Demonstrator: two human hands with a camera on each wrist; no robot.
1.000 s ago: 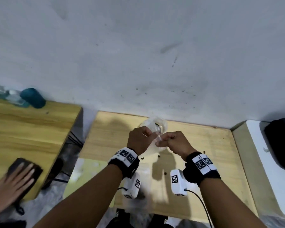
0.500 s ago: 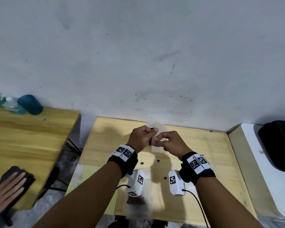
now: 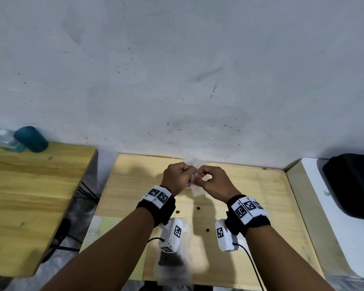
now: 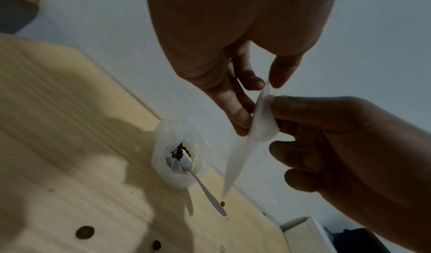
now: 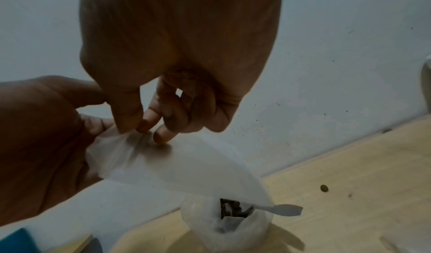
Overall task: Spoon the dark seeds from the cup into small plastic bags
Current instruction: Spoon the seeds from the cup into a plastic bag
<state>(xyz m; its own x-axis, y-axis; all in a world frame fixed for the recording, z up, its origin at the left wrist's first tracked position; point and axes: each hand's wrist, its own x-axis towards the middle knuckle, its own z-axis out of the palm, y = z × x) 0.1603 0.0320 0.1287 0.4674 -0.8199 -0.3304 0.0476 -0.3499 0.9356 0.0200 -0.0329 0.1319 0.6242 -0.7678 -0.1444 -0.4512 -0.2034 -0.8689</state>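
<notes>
Above the wooden table [image 3: 261,206] my left hand [image 3: 184,175] and right hand [image 3: 204,175] meet and both pinch the top edge of a small translucent plastic bag [image 4: 254,133], which hangs down between them. In the right wrist view the bag [image 5: 186,166] looks flat and I see no seeds in it. Below it stands the clear cup [image 4: 179,157], lined with plastic and holding dark seeds [image 5: 231,208]. A white plastic spoon [image 4: 205,188] leans in the cup with its handle sticking out. In the head view my hands hide most of the cup.
Loose seeds [image 3: 198,208] lie on the table near my wrists. A translucent plastic piece with something dark [image 3: 170,263] lies at the near edge. The wall is close behind. A teal cylinder [image 3: 31,139] stands on the left table; a black object [image 3: 353,185] sits at right.
Both hands have lifted slightly with the bag and now cover the cup in the head view. Another person's hand at the far left has gone out of view.
</notes>
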